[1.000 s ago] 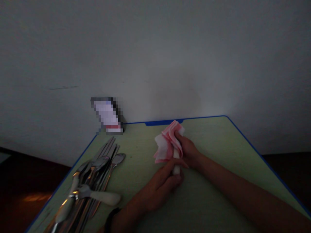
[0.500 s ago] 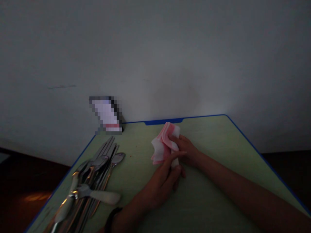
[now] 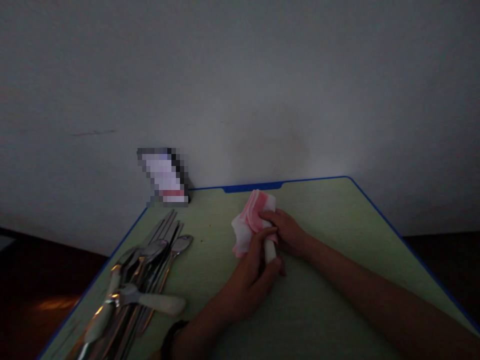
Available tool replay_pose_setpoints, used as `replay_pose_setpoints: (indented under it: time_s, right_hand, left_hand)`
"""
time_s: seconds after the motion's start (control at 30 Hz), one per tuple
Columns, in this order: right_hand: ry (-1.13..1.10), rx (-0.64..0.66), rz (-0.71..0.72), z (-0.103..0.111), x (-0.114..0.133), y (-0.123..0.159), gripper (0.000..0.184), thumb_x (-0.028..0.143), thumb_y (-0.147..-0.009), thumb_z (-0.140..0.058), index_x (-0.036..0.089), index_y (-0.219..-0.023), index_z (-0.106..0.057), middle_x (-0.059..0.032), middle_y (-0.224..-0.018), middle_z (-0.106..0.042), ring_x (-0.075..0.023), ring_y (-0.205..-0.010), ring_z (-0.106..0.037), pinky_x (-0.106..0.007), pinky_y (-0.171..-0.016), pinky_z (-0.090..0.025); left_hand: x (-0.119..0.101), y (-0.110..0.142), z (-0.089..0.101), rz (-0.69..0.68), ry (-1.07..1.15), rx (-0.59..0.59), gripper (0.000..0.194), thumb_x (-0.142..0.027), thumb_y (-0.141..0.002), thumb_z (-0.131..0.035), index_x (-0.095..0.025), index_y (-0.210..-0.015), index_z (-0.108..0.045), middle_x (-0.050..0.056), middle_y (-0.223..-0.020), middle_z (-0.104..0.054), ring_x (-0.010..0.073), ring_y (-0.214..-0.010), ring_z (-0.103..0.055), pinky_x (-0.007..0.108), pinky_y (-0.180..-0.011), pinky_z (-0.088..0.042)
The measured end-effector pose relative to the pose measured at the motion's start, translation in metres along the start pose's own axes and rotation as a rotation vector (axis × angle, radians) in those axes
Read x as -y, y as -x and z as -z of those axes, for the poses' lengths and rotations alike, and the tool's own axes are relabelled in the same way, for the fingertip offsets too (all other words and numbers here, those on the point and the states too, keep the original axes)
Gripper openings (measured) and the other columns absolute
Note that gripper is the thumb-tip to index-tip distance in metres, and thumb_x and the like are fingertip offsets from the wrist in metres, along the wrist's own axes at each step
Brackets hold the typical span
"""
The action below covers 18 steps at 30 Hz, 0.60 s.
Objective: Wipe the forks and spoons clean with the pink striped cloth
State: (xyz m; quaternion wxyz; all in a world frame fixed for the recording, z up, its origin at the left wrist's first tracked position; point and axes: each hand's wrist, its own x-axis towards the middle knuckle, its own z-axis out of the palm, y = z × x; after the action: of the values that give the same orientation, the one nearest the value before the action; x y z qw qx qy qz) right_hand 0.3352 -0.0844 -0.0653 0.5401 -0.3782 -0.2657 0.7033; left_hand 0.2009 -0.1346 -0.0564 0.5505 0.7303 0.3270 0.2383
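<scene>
A folded pink-and-white cloth (image 3: 255,225) is wrapped over the upper part of a utensil at the middle of the table. Only the utensil's thick white handle (image 3: 269,250) shows; its head is hidden in the cloth. My left hand (image 3: 253,282), a dark band at its wrist, is closed on the handle from below, thumb and fingers on either side. My right hand (image 3: 287,230) pinches the cloth around the utensil, with the thumb on top. Left of my hands lies a pile of cutlery, with spoons (image 3: 182,243), forks and a white-handled piece (image 3: 163,304) across it.
A pale green table (image 3: 337,215) with a blue edge stands against a grey wall (image 3: 240,90). At its back left corner, a blurred-out phone-like device (image 3: 165,175) leans on the wall.
The cloth and my right hand have shifted slightly left. My left hand's fingers have moved up and regripped along the white handle. The cutlery pile has stayed as it was.
</scene>
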Motion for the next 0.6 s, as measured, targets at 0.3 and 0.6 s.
replay_pose_setpoints:
  time_s: [0.3, 0.6]
  right_hand:
    - [0.008, 0.038, 0.008, 0.0030, -0.0025, -0.0026, 0.020, 0.030, -0.062, -0.067, 0.014, -0.068, -0.057, 0.0021, -0.057, -0.056, -0.0112, -0.054, -0.049, -0.027, -0.057, -0.038]
    - [-0.028, 0.084, -0.006, 0.0033, -0.0014, -0.0018, 0.023, 0.033, -0.065, -0.068, 0.015, -0.075, -0.059, 0.0009, -0.062, -0.059, -0.0127, -0.059, -0.052, -0.028, -0.063, -0.041]
  left_hand:
    - [-0.0011, 0.0000, 0.0003, 0.001, -0.053, -0.018, 0.045, -0.024, -0.093, -0.042, -0.025, -0.133, -0.022, 0.000, -0.084, -0.057, 0.0110, -0.061, -0.048, 0.026, -0.060, -0.041]
    - [-0.0023, -0.0001, 0.0006, -0.007, -0.085, -0.037, 0.043, -0.023, -0.092, -0.041, -0.024, -0.132, -0.024, 0.000, -0.082, -0.056, 0.0133, -0.069, -0.050, 0.028, -0.065, -0.041]
